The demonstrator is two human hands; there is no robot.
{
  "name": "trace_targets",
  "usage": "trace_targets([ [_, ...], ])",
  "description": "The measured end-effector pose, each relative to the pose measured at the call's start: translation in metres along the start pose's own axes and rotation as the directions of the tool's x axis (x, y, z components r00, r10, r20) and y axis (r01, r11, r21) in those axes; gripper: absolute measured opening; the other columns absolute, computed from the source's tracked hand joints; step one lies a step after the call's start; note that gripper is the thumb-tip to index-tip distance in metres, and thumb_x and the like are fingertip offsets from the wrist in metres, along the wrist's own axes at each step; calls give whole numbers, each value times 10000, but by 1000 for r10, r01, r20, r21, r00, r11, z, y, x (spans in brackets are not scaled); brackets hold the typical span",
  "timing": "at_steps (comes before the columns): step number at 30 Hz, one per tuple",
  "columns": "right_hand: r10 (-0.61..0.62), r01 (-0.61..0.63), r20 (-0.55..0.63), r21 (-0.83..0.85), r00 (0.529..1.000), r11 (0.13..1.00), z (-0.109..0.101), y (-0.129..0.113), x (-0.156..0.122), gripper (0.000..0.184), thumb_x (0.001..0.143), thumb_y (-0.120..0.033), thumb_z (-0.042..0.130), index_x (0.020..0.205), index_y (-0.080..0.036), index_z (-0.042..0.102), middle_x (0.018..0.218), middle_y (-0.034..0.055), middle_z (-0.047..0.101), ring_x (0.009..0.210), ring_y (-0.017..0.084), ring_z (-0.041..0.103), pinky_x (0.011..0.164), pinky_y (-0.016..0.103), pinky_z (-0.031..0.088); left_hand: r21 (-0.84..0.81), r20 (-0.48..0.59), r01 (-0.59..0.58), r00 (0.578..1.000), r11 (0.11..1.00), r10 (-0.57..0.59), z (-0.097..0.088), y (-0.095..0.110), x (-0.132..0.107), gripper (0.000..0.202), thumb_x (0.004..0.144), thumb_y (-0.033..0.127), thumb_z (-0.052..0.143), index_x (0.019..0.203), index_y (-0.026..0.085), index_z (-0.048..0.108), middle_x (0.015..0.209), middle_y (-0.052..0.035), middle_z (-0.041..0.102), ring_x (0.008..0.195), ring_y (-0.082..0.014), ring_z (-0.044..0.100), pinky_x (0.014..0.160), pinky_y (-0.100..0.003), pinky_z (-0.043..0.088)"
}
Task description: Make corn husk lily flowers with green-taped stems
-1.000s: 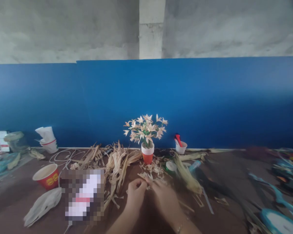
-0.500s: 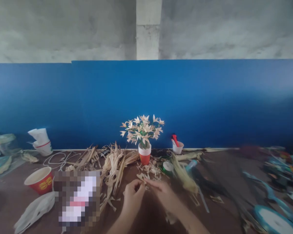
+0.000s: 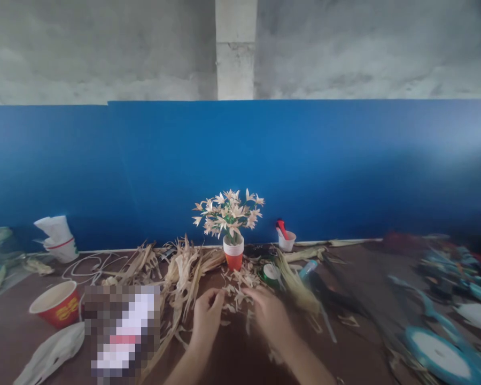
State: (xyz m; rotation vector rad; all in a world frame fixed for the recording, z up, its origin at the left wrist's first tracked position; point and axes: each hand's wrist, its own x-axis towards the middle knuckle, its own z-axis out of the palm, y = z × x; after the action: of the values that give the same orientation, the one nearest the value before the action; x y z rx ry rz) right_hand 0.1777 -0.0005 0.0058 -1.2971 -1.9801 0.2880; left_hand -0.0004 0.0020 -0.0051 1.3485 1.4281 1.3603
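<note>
My left hand (image 3: 207,313) is over the dark brown table with thumb and fingertips pressed together. Whatever is between them, if anything, is too small to make out. Across a narrow gap, my right hand (image 3: 269,311) has its fingers stretched out toward the left, beside the scattered pale husk petals (image 3: 235,299). Just behind these petals stands a red and white cup (image 3: 234,259) filled with pale husk flowers (image 3: 228,214) on green stems. Left of my left hand lies a heap of dry corn husks (image 3: 182,270).
To the left stand a red paper bowl (image 3: 60,307) and a white cup (image 3: 62,248). A small tub (image 3: 287,241) holding something red is at the back. On the right are a green roll (image 3: 270,274), a pale husk bundle (image 3: 300,289) and a blue ribbon spool (image 3: 441,355).
My hands were together at a small pale piece; now they are apart, the left one shifted left and the right one spread away. The view has turned slightly right.
</note>
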Motion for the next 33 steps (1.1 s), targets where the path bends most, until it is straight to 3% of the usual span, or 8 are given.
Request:
trace_targets([
  [5, 96, -113, -115, -144, 989, 983, -18, 11, 4, 493, 817, -88, 318, 1220, -245, 555, 1011, 54, 669, 806, 167, 641, 708, 272, 495, 256, 37, -129, 992, 958, 123, -10, 3, 4, 274, 796, 349, 479, 660, 164, 628, 606, -21, 596, 602, -173, 548, 575, -258, 393],
  [9, 249, -256, -66, -357, 966, 898, -20, 20, 4, 461, 770, -18, 342, 1096, -204, 610, 930, 62, 662, 714, 170, 626, 599, 247, 441, 481, 262, -354, 931, 802, 254, -6, 18, -9, 113, 739, 256, 576, 738, 191, 668, 774, -41, 636, 796, -201, 557, 744, -303, 392],
  [11, 293, -281, -35, -415, 955, 865, -14, 21, 3, 437, 733, 30, 347, 1012, -165, 621, 968, 89, 634, 792, 179, 617, 643, 244, 430, 572, 387, -409, 899, 711, 205, 1, 24, -19, 116, 707, 312, 626, 742, 215, 678, 839, -43, 630, 859, -225, 539, 747, -326, 378],
  [14, 311, -275, 6, -451, 950, 849, -6, 20, 1, 367, 730, 43, 355, 896, -139, 627, 981, 115, 598, 876, 191, 585, 740, 248, 411, 701, 419, -393, 902, 596, 103, 14, 27, -32, 176, 695, 367, 628, 730, 197, 659, 900, -57, 621, 924, -260, 515, 786, -371, 365],
  [17, 324, -269, 52, -445, 944, 854, -4, 16, 0, 345, 741, 42, 351, 849, -134, 628, 956, 116, 588, 883, 193, 570, 792, 251, 394, 739, 413, -401, 905, 542, 105, 21, 22, -36, 114, 747, 236, 545, 756, 189, 649, 922, -61, 621, 931, -251, 516, 791, -370, 365],
  [21, 339, -275, 75, -437, 938, 856, -6, 12, -1, 345, 772, 28, 348, 888, -145, 623, 980, 104, 588, 897, 186, 570, 781, 238, 392, 714, 347, -379, 922, 589, 173, 14, 14, -27, 165, 734, 106, 492, 696, 187, 630, 829, -44, 630, 862, -217, 537, 741, -324, 374],
  [27, 348, -316, 3, -414, 937, 854, -9, 16, 0, 300, 832, -55, 362, 960, -170, 608, 945, 82, 638, 901, 212, 583, 725, 264, 392, 588, 175, -281, 960, 758, 219, -14, 3, -1, 158, 776, 142, 467, 725, 176, 612, 704, -29, 651, 696, -176, 583, 661, -285, 409],
  [33, 236, -247, -72, -315, 969, 916, -9, 27, 3, 276, 809, -66, 386, 870, -173, 633, 903, 69, 650, 883, 198, 583, 782, 274, 399, 609, 154, -331, 941, 721, 303, -29, -13, 13, 211, 766, 102, 448, 767, 177, 645, 780, -58, 686, 764, -201, 620, 712, -323, 443],
])
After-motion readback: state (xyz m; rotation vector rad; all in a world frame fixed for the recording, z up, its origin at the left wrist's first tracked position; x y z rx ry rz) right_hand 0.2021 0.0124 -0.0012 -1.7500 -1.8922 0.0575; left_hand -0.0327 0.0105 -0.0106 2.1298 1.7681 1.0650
